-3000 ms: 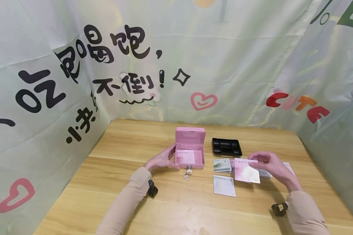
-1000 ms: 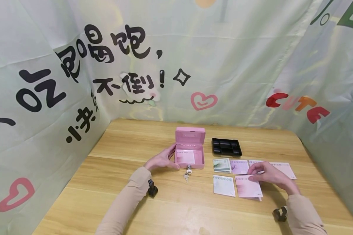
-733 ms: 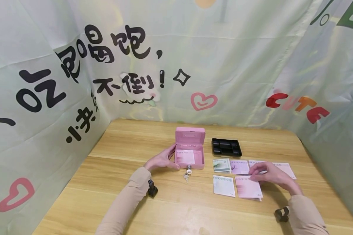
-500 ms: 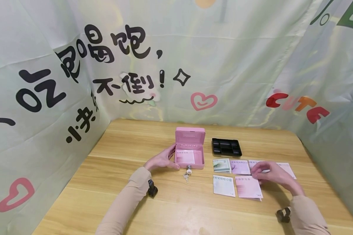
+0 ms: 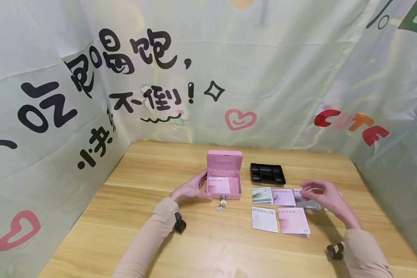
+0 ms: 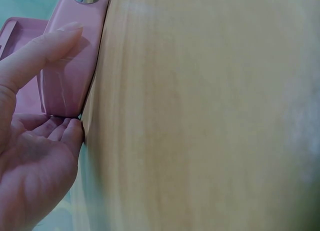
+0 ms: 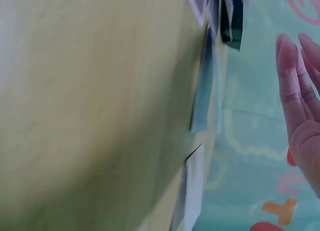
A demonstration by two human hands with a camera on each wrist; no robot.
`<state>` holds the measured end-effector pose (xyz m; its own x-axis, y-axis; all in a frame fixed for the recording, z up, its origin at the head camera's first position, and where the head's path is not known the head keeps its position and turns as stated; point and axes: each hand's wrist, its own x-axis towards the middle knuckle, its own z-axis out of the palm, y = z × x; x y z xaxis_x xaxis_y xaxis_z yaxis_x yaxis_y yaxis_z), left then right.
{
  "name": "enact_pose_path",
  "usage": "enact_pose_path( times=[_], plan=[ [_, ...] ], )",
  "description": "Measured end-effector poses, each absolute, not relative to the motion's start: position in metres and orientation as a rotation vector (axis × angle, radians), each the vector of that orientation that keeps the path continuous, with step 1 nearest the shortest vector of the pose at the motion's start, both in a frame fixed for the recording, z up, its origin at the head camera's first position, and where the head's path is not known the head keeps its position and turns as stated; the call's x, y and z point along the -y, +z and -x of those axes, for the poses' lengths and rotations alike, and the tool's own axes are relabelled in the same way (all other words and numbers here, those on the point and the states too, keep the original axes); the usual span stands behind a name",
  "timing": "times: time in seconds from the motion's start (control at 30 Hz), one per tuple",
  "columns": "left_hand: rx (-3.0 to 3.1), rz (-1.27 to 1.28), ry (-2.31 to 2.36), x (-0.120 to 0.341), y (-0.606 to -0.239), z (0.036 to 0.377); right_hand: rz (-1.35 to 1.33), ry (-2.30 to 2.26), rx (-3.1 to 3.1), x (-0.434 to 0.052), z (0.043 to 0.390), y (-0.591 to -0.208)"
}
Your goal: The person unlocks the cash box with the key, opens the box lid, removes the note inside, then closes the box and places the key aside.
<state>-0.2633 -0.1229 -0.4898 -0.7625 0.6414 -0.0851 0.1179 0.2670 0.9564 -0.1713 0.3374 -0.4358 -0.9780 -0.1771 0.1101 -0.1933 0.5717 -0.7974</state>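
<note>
A pink cash box [image 5: 234,196] stands with its lid [image 5: 224,162] raised and a pink play banknote [image 5: 219,186] lying inside. My left hand [image 5: 192,189] holds its left front corner. In the left wrist view, the thumb lies on the front wall and the fingers bend against the side. Over the grey-purple play banknote [image 5: 307,202] hovers my right hand [image 5: 324,196], holding nothing. Its fingers look extended in the right wrist view. Another pink banknote [image 5: 294,221] lies in the lower row, right of a pale one [image 5: 265,220].
Behind the banknotes sits a black compartment tray [image 5: 267,183]. A green banknote [image 5: 262,196] and a purple one [image 5: 283,197] lie in the upper row. A small lock [image 5: 223,200] hangs at the box's front, with keys [image 5: 220,210] on the table [image 5: 166,158].
The right hand has set the pink banknote down in the lower row and let go. It has since risen away toward the back right. The left hand stays on the cash box.
</note>
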Motion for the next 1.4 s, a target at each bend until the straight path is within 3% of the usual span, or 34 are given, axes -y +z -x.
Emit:
enact_pose_path(
  times=[0.83,1.4],
  plan=[
    [-2.091,-0.683,1.497,0.123,-0.486,0.261,-0.412,1.503,2.842,-0.294,0.194,-0.403],
    [-2.090,-0.701,1.502,0.123,-0.488,0.263,-0.638,1.576,2.836,-0.238,0.223,-0.395]
  ],
)
